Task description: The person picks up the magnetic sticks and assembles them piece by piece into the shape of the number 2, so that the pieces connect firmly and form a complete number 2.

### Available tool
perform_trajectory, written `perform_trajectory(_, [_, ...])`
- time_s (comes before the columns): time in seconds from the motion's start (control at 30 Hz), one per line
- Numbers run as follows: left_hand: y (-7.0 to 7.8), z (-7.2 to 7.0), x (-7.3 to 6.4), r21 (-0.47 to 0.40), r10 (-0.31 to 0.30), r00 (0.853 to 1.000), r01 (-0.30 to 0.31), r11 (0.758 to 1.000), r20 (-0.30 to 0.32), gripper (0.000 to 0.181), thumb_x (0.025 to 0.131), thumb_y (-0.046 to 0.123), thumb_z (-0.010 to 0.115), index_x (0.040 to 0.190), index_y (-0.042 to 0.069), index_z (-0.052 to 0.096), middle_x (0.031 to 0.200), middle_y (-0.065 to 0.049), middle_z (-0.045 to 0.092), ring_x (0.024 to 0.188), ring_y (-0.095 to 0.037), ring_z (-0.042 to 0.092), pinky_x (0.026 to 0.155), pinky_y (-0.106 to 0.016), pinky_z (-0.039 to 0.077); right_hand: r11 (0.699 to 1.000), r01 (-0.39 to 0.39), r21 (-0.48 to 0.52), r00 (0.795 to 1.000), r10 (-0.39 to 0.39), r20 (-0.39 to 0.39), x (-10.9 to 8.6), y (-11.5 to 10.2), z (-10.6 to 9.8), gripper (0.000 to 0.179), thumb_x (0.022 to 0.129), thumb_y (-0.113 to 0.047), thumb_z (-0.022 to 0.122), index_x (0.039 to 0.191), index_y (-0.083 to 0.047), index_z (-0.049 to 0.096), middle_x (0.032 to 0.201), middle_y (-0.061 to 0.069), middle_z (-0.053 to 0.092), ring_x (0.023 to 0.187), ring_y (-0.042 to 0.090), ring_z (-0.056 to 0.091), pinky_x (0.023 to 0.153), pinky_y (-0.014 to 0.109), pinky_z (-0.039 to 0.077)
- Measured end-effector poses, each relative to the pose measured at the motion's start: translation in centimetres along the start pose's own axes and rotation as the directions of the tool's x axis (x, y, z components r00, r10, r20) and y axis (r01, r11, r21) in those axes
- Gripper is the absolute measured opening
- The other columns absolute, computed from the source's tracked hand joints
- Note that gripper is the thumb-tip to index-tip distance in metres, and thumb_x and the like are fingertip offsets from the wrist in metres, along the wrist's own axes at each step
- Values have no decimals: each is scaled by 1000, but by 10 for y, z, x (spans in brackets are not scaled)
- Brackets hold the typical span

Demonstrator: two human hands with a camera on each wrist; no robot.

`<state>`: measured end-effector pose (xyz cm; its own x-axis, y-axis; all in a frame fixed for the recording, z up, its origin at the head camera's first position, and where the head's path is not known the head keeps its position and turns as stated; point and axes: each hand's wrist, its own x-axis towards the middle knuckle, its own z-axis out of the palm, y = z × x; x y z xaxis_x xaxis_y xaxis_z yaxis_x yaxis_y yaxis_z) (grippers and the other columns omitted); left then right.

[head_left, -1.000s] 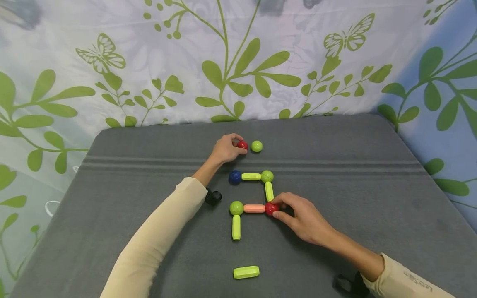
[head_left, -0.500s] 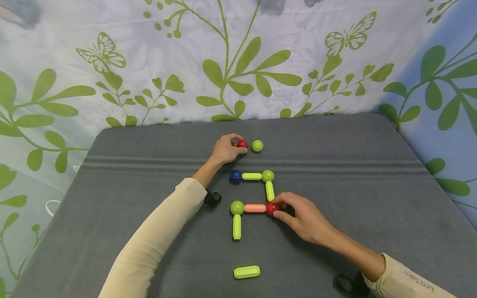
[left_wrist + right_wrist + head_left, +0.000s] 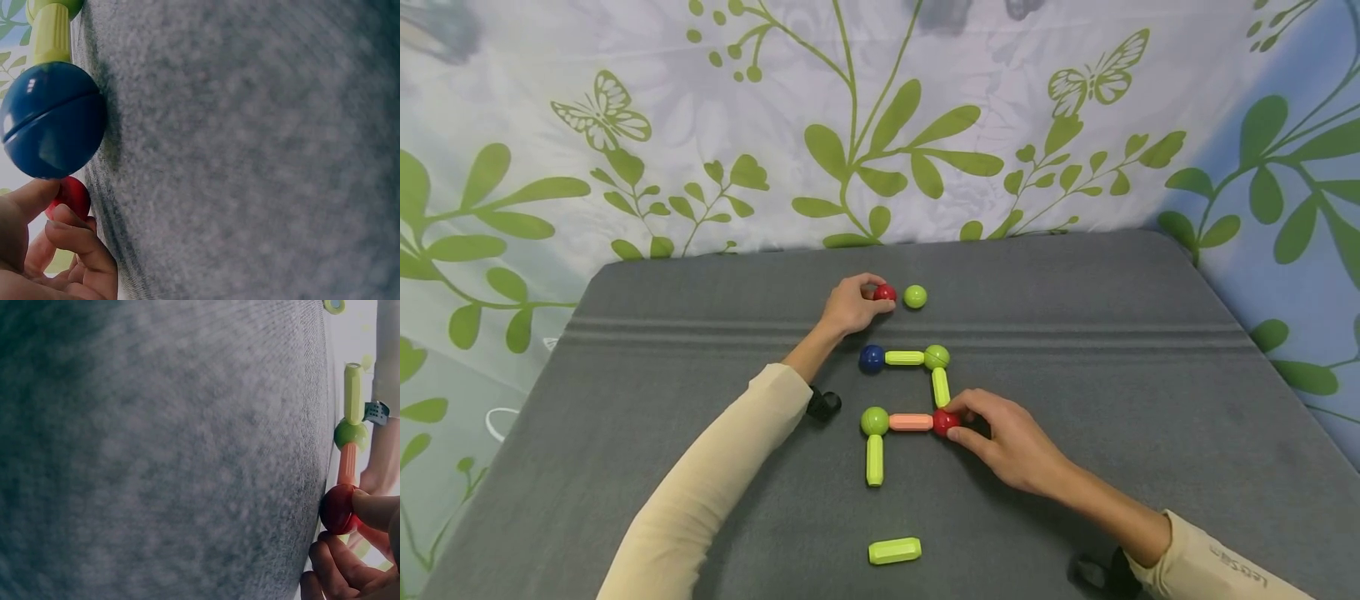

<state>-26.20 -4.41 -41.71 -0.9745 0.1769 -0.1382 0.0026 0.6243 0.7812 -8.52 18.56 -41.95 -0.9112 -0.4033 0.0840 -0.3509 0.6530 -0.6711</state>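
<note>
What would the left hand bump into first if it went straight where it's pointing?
Probably the loose green ball, just beyond the red ball the left hand pinches, though depth is a bit unclear.

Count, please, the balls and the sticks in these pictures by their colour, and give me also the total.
Red balls: 2
Green balls: 3
Blue ball: 1
Green sticks: 4
Orange stick: 1
Total: 11
</note>
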Motion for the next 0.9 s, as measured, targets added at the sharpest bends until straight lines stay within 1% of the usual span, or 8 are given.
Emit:
perform_trajectory(0.23, [-3, 1, -3, -20, 24, 999, -25, 999, -28, 42, 93, 21, 72, 131, 9, 61, 118, -15, 63, 106, -29, 59, 90, -43, 47, 1000, 4, -3, 1000, -4, 0, 0, 0, 1, 25, 87, -12, 77, 109, -20, 69, 95, -12, 60, 87, 9, 55, 75, 35, 48])
perform_trajectory(0.4, [-3, -1, -7, -37, 27, 999, -28, 999, -19, 42, 93, 23, 71, 132, 9, 61, 120, -15, 62, 107, -28, 58, 89, -42, 47, 1000, -6, -11, 1000, 6, 4, 1, 1, 1, 25, 87, -13, 77, 110, -20, 69, 95, -13, 59, 86, 8, 55, 75, 34, 48])
perform_trajectory(0.5, [-1, -3, -12, -30, 45, 999, -46, 998, -18, 42, 94, 25, 71, 132, 10, 61, 120, -14, 62, 106, -27, 57, 86, -41, 48, 1000, -5, -12, 1000, 5, 7, 1, 1, -1, 25, 88, -14, 77, 111, -20, 69, 95, -13, 59, 86, 8, 55, 75, 34, 48])
perform_trajectory(0.7, [3, -8, -33, -49, 100, 995, -100, 994, -6, 41, 94, 26, 70, 131, 10, 61, 116, -13, 61, 97, -26, 59, 79, -37, 49, 1000, -9, -15, 1000, 9, 0, 1, 1, -3, 24, 88, -13, 77, 109, -20, 69, 95, -13, 60, 85, 8, 55, 75, 34, 48])
perform_trajectory(0.8, [1, -10, -48, -65, 122, 993, -122, 990, 3, 40, 94, 25, 70, 130, 9, 61, 114, -13, 62, 94, -26, 59, 75, -36, 48, 1000, -8, -12, 1000, 8, 1, 1, 1, -3, 25, 87, -14, 77, 109, -21, 69, 95, -13, 60, 86, 8, 55, 76, 35, 48])
perform_trajectory(0.9, [-2, -13, -64, -66, 152, 988, -150, 986, 18, 39, 94, 25, 70, 129, 9, 62, 112, -11, 63, 94, -24, 60, 72, -34, 48, 1000, -3, -3, 1000, 3, 7, 0, 1, -2, 25, 87, -14, 77, 110, -20, 69, 96, -13, 60, 86, 7, 55, 76, 34, 49])
